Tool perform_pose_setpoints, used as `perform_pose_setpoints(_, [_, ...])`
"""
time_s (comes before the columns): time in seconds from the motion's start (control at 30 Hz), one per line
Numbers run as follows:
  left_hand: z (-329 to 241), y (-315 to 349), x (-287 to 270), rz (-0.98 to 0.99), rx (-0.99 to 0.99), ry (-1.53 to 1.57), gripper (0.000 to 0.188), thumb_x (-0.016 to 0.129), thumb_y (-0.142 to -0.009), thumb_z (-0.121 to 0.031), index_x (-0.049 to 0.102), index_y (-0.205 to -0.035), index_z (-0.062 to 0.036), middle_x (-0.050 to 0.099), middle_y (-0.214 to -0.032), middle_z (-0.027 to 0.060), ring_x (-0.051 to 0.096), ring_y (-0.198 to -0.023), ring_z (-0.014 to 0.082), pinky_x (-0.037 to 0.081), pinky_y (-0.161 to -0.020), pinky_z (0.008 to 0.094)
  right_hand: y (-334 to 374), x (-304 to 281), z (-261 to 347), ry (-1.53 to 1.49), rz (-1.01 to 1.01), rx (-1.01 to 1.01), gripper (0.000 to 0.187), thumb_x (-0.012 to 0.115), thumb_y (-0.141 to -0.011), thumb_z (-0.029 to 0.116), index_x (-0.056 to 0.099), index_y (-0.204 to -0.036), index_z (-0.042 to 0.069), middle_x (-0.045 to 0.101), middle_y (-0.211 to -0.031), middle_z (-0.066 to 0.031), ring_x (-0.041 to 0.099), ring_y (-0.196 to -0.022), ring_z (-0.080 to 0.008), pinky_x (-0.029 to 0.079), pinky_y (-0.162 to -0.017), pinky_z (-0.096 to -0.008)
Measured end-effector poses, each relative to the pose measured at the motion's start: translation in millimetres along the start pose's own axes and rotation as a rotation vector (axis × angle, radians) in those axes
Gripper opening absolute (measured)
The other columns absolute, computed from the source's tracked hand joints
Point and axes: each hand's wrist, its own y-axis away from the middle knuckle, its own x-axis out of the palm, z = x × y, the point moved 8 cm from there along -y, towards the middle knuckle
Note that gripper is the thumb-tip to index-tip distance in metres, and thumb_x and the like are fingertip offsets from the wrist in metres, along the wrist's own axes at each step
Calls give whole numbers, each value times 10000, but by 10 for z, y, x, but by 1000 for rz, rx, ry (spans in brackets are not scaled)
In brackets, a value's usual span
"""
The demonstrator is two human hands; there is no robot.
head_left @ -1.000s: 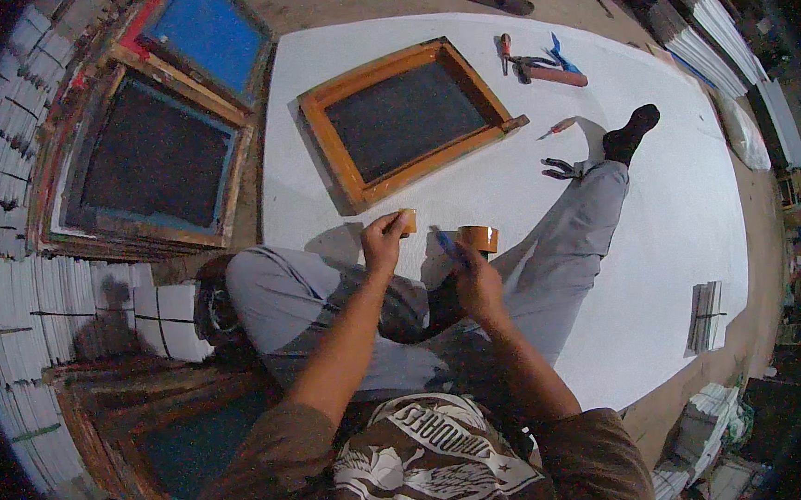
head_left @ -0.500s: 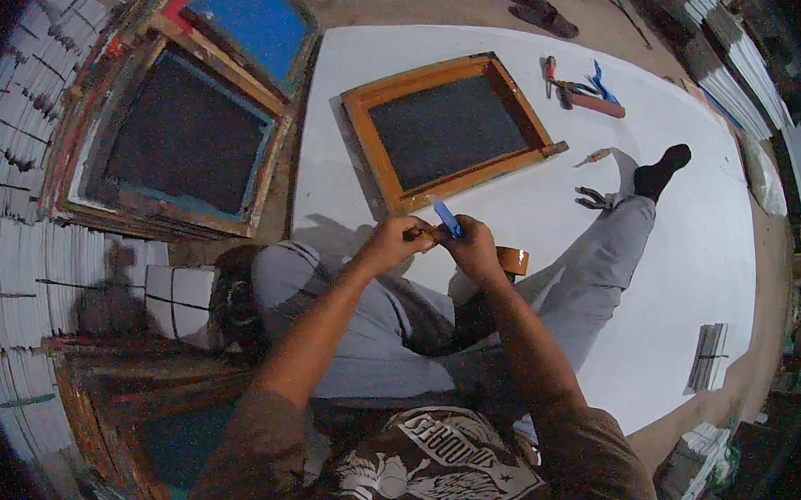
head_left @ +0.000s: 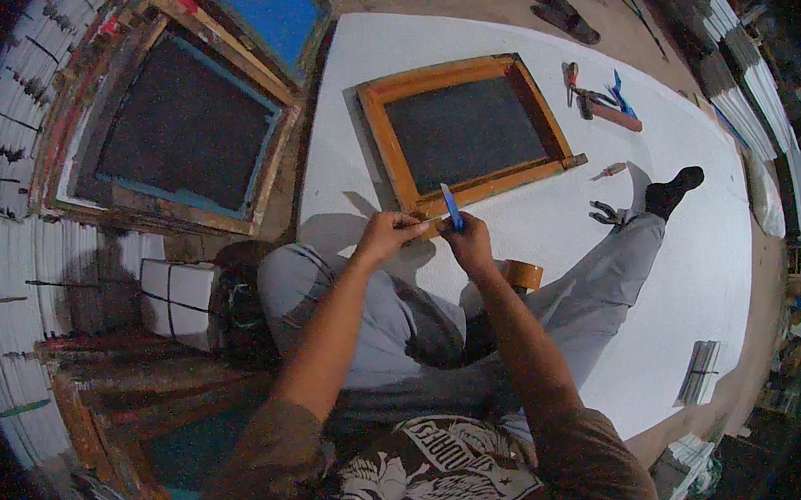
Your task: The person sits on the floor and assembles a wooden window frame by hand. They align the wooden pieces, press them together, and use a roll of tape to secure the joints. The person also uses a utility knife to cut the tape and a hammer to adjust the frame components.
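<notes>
My right hand (head_left: 468, 245) is closed around a blue cutter knife (head_left: 453, 207) that points up and away from me. My left hand (head_left: 388, 238) pinches a small thin brown strip (head_left: 432, 230), apparently tape, stretched toward the right fingertips. Just beyond both hands lies a wooden screen frame (head_left: 405, 176) with dark mesh, flat on the white sheet (head_left: 699, 275). A roll of brown tape (head_left: 523, 276) stands beside my right forearm, near my lap.
Pliers (head_left: 605, 212) and a screwdriver (head_left: 610, 170) lie near my outstretched foot. More hand tools (head_left: 595, 106) sit farther right. Stacked screen frames (head_left: 179, 135) and piles of white material (head_left: 12, 268) line the left. Sandals (head_left: 563, 17) lie beyond the sheet.
The view has shifted slightly, moving the frame and tools a little rightward in the picture. My left hand has drawn slightly away from the right, and the strip between them shows longer.
</notes>
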Motion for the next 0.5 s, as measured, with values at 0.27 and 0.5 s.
perform_pose_setpoints(0.27, [131,-45,-18,-130,27,-92,374,773,-847,-366,761,-950,-7,734,-820,104,682,-746,168,523,-700,339,-67,139,-110,-63,-29,-12,200,732,-877,158,665,-898,-29,671,-783,-80,593,-721,-150,492,-697,-324])
perform_pose_setpoints(0.5, [120,-90,-137,-238,37,-53,373,754,-863,-345,751,-979,9,750,-895,145,713,-831,229,533,-770,358,-163,190,145,73,-100,-56,249,743,-853,196,690,-974,-15,695,-797,-129,658,-750,-203,511,-724,-349])
